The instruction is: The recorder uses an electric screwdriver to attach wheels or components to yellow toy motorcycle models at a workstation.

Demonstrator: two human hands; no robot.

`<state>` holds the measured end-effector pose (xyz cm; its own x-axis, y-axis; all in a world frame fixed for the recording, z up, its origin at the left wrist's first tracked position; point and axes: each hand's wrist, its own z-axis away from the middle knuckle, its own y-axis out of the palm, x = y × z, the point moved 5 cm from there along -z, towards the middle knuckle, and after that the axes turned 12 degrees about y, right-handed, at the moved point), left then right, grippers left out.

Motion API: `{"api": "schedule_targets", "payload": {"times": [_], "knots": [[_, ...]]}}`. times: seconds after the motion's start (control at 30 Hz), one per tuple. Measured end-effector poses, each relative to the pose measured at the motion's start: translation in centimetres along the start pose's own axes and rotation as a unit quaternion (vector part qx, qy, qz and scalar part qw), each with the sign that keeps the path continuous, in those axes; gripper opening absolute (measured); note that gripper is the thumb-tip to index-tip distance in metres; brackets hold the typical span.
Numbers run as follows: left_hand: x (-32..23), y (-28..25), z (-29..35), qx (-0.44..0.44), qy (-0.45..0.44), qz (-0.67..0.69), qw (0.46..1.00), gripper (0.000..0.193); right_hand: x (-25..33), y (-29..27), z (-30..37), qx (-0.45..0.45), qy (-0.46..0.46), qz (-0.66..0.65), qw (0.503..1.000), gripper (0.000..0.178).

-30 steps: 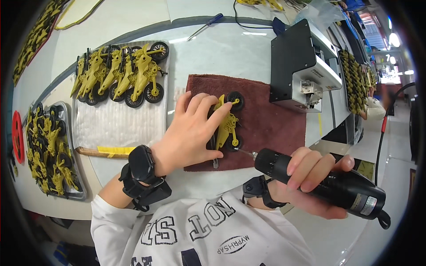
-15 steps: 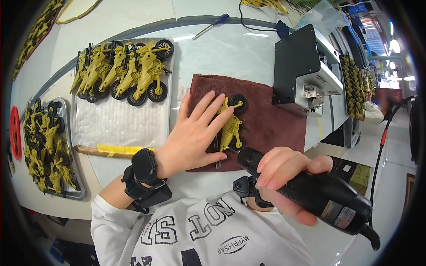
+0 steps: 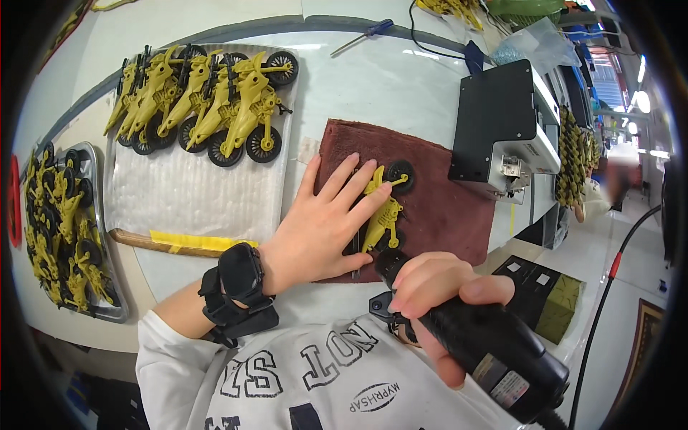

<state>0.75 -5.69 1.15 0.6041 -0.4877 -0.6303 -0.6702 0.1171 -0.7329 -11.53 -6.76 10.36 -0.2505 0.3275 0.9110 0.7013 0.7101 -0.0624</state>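
Observation:
A yellow and black toy motorcycle (image 3: 382, 215) lies on its side on a brown cloth (image 3: 451, 204). My left hand (image 3: 320, 217) rests flat over its left side, fingers spread, with the fingertips on the yellow body and the thumb by its near end. Part of the motorcycle is hidden under that hand. In my right hand (image 3: 444, 294) is a black electric screwdriver (image 3: 494, 351), gripped around its body. Its nose sits close to the near end of the motorcycle; the bit cannot be made out. A thin metal tool (image 3: 356, 266) shows beside my left thumb.
Several toy motorcycles (image 3: 244, 107) stand in a row on a padded white tray (image 3: 193, 201) at the left. More fill a metal tray (image 3: 118, 312) farther left. A black and white machine (image 3: 502, 122) is at the right, a screwdriver (image 3: 362, 37) at the back.
The electric screwdriver has swung leftward and toward me at its rear end, and its bit no longer shows. My left hand stays on the motorcycle. The whole view has shifted slightly.

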Motion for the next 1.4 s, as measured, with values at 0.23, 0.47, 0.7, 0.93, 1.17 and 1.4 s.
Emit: {"api": "schedule_targets", "payload": {"times": [0.23,0.47,0.7,0.93,1.17,1.4], "knots": [[-0.1,-1.0,-0.1,-0.019,-0.014,0.042,0.999,0.093,-0.1,0.0,0.2,-0.034,-0.028,-0.024,0.999,0.082],[0.7,-1.9,-1.3,-0.058,0.010,0.018,0.998,0.080,0.1,-1.5,1.0,-0.087,-0.037,-0.046,0.994,0.083],[1.0,-2.7,-1.9,-0.068,0.058,-0.014,0.996,0.059,0.1,-2.1,1.7,-0.079,-0.032,-0.062,0.994,0.085],[1.3,-3.1,-1.8,-0.047,0.093,-0.041,0.994,0.048,-0.2,-2.1,1.9,-0.118,-0.048,-0.087,0.988,0.087],[0.7,-3.4,-1.7,-0.020,0.069,-0.007,0.997,0.072,0.2,-2.2,2.0,-0.106,-0.043,-0.094,0.989,0.087],[-0.6,-0.9,-1.2,0.026,0.038,-0.056,0.997,0.099,-0.1,-1.9,2.0,-0.108,-0.041,-0.093,0.989,0.086]]}}
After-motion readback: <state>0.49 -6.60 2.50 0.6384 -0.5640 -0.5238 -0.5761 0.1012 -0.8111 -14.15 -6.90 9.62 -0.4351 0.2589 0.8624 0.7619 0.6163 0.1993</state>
